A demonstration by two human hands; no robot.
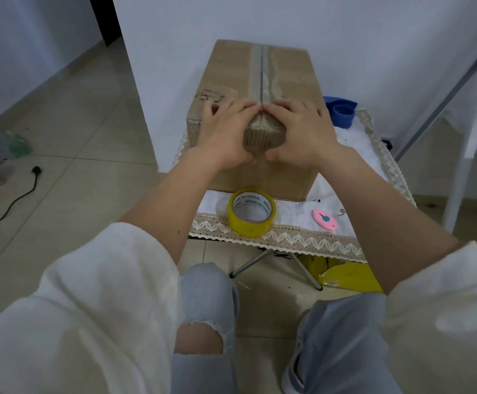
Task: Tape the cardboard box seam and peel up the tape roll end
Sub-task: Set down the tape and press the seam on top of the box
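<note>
A brown cardboard box [231, 72] stands on a small cloth-covered table, its top seam [261, 72] running away from me with tape along it. My left hand [226, 132] and my right hand [300, 132] lie flat over the near top edge of the box on either side of the seam, fingertips meeting at the seam and thumbs down the front face. Both press on the box and hold nothing loose. A yellow tape roll [251, 213] lies flat on the cloth in front of the box, apart from both hands.
A pink cutter [325, 219] lies on the white lace-edged cloth [302, 237] right of the roll. A blue object [342, 110] sits behind the box at right. Yellow packaging [348, 277] lies under the table. A black cable [12, 200] crosses the tiled floor at left.
</note>
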